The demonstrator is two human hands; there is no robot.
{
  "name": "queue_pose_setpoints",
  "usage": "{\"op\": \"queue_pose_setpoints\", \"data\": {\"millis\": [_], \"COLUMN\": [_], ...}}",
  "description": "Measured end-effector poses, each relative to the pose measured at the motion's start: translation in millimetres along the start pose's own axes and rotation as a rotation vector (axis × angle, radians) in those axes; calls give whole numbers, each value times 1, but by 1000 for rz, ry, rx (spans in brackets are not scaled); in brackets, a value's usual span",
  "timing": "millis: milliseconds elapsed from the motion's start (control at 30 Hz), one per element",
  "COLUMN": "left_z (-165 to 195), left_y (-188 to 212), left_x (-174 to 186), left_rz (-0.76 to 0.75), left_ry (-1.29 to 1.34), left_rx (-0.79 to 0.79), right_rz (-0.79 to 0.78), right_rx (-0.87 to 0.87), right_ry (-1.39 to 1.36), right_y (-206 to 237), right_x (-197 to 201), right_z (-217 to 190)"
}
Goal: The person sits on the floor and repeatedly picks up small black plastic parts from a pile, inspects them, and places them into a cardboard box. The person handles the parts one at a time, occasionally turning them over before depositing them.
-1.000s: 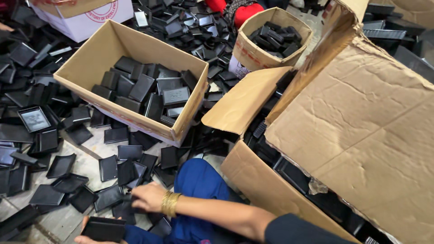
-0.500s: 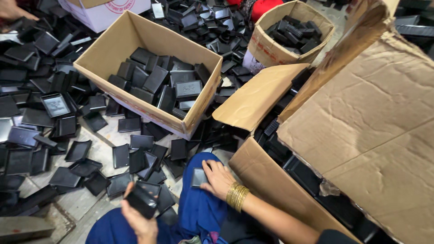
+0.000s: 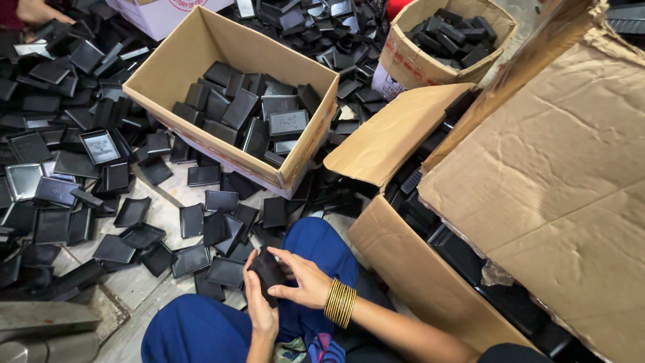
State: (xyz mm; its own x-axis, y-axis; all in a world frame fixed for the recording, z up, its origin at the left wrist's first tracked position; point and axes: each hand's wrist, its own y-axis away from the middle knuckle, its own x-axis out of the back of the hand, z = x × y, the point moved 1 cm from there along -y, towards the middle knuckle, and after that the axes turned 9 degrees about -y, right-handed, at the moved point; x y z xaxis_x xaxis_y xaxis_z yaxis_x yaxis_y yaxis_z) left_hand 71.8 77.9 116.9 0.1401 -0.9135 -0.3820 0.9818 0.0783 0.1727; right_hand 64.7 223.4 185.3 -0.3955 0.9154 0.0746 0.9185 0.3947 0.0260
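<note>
1. A big torn box (image 3: pixel 537 175) fills the right side, flaps open, dark trays stacked inside.
2. An open box (image 3: pixel 201 57) sits at top centre, half full of black trays lying at all angles.
3. A smaller box (image 3: pixel 410 57) stands at top right, also holding trays.
4. Loose black trays cover the floor (image 3: pixel 168 185) on the left and between the boxes.
5. The person's knees in blue trousers (image 3: pixel 195 329) frame the bottom.
6. Both hands meet over the lap on one black tray (image 3: pixel 267 270).
7. The left hand (image 3: pixel 259 306) grips it from below, fingers closed on its edge.
8. The right hand (image 3: pixel 306 282), bangles at the wrist, clasps it from the right; the tray tilts up and left of both palms.
</note>
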Motion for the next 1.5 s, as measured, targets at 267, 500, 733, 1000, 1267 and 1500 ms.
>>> {"op": "queue_pose_setpoints", "data": {"millis": [267, 500, 733, 1000, 1267, 1500], "left_z": [7, 7, -2, 5, 10, 9], "left_y": [1, 5, -10, -12, -12, -15], "left_x": [3, 6, 30, 53, 49, 56], "left_rz": [29, 4, 66, 151, 311, 306], "left_ry": [30, -34, -197, -399, -836, -740], "left_rx": [-54, -36, -62, -11, -144, -145], "right_rz": [-45, -69, -67, -5, -8, -10], "right_rx": [-65, -43, 296, -91, -168, -202], "right_ry": [76, 297, 547, -107, -57, -115], "right_y": [1, 2, -3, -10, -1, -5], "right_x": [-6, -17, 1, 11, -2, -6], "right_z": [-5, -1, -9, 17, 19, 19]}}
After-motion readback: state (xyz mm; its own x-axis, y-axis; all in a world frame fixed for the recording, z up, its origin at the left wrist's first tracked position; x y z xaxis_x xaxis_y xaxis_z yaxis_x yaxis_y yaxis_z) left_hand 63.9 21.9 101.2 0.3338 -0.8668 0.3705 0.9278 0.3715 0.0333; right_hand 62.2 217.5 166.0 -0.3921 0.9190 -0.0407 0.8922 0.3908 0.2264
